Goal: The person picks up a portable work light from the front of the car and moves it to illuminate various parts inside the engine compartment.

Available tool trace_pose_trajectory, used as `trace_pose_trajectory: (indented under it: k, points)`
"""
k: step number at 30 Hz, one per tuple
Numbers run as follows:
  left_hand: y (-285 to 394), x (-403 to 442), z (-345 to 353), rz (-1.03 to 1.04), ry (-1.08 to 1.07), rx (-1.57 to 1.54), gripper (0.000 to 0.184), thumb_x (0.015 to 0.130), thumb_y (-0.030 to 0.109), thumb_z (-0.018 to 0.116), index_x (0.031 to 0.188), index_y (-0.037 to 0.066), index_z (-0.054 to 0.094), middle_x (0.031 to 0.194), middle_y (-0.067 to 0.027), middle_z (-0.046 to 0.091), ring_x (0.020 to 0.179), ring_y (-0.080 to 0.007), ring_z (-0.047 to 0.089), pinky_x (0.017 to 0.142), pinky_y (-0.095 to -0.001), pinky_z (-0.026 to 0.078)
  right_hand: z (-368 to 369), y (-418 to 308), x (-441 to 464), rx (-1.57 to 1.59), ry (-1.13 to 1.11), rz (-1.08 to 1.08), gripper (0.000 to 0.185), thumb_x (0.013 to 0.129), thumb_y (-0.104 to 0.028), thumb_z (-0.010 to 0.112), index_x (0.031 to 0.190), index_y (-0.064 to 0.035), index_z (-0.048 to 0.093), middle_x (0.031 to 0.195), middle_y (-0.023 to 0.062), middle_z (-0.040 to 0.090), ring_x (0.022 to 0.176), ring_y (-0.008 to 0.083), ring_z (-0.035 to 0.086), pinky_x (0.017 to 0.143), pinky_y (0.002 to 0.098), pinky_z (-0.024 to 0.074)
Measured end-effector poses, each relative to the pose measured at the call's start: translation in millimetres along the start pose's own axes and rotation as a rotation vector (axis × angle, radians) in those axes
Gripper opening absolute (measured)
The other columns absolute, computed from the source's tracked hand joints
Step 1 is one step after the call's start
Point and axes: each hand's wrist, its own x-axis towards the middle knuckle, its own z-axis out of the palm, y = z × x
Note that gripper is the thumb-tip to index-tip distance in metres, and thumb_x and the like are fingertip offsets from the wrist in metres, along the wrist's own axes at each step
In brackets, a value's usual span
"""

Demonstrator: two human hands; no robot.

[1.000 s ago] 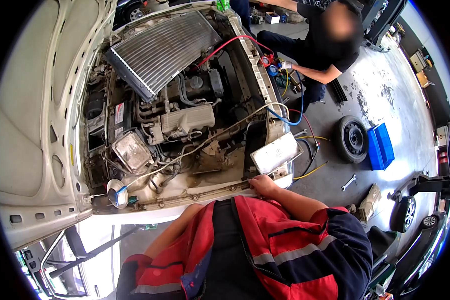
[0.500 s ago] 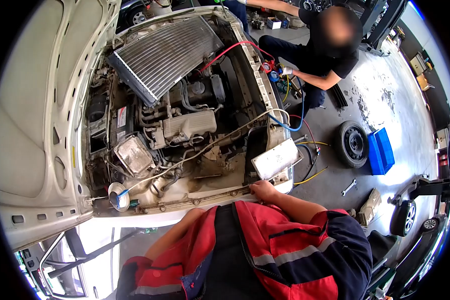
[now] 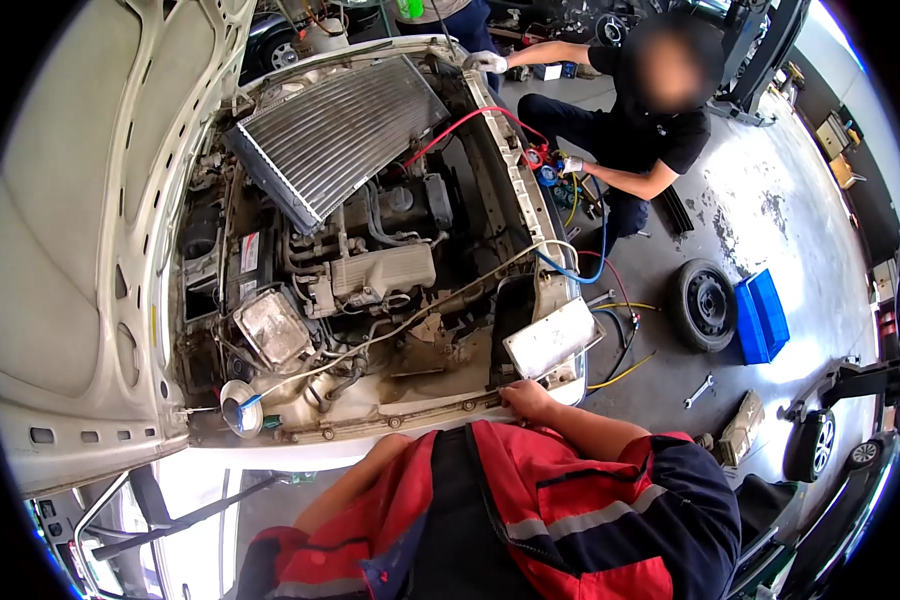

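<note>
My right hand rests with curled fingers on the inner edge of the car's white fender. Just beyond it, a flat white metal box lies on the front corner of the bay. My left hand is low over the same fender, mostly hidden beside my red and navy jacket, so its fingers do not show. Ahead of both hands lies the open engine bay with its dusty engine. A silver radiator lies tilted across the far side.
The raised hood stands at left. A co-worker crouches at the car's front holding a gauge set with red, blue and yellow hoses. On the floor at right are a wheel, a blue crate and a wrench.
The co-worker's far gloved hand has come down to the car's front edge. My view has shifted slightly, and my right hand stays on the fender.
</note>
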Motion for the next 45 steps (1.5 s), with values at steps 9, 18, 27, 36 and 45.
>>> trace_pose_trajectory:
  k: [9,18,27,36,45]
  points:
    - [11,-9,10,0.001,-0.005,-0.057,0.015,0.086,0.011,0.061,0.089,-0.002,0.068,0.084,-0.0076,0.067,0.071,-0.0153,0.061,0.067,-0.0273,0.049,-1,-4,-3,-0.006,-0.013,0.016,0.035,0.091,-0.028,0.05,0.076,0.0007,0.061,0.051,0.008,0.053,0.041,0.0187,0.052,0.04,0.0338,0.0421]
    - [16,-22,21,0.012,-0.012,-0.078,0.016,0.086,0.012,0.061,0.091,-0.002,0.068,0.086,-0.0075,0.067,0.072,-0.0152,0.061,0.068,-0.0269,0.049,1,5,2,-0.042,-0.008,-0.055,0.038,0.091,-0.03,0.049,0.074,0.0009,0.063,0.05,0.0091,0.054,0.04,0.0191,0.053,0.04,0.0343,0.0425]
    - [1,-3,-1,0.047,0.005,0.095,0.019,0.085,0.012,0.06,0.094,-0.002,0.068,0.089,-0.0084,0.067,0.076,-0.0162,0.062,0.07,-0.0276,0.049,-1,7,8,-0.064,-0.031,-0.023,0.038,0.09,-0.03,0.045,0.079,0.0021,0.063,0.055,0.0119,0.057,0.044,0.0224,0.057,0.044,0.0368,0.0465]
    - [-1,4,-6,0.054,0.014,0.152,0.021,0.085,0.014,0.059,0.095,-0.002,0.069,0.093,-0.0092,0.068,0.079,-0.0166,0.062,0.072,-0.0286,0.049,-2,0,2,-0.026,-0.02,-0.031,0.036,0.091,-0.03,0.049,0.076,0.0011,0.06,0.051,0.0089,0.053,0.039,0.0188,0.051,0.04,0.0341,0.0417]
    - [-14,23,-21,0.064,0.032,0.225,0.025,0.084,0.015,0.058,0.096,-0.003,0.069,0.096,-0.0097,0.068,0.082,-0.0171,0.063,0.074,-0.0295,0.049,-2,3,6,-0.042,-0.005,-0.047,0.037,0.092,-0.03,0.048,0.076,0.0011,0.06,0.049,0.0081,0.052,0.038,0.019,0.051,0.039,0.0342,0.0402]
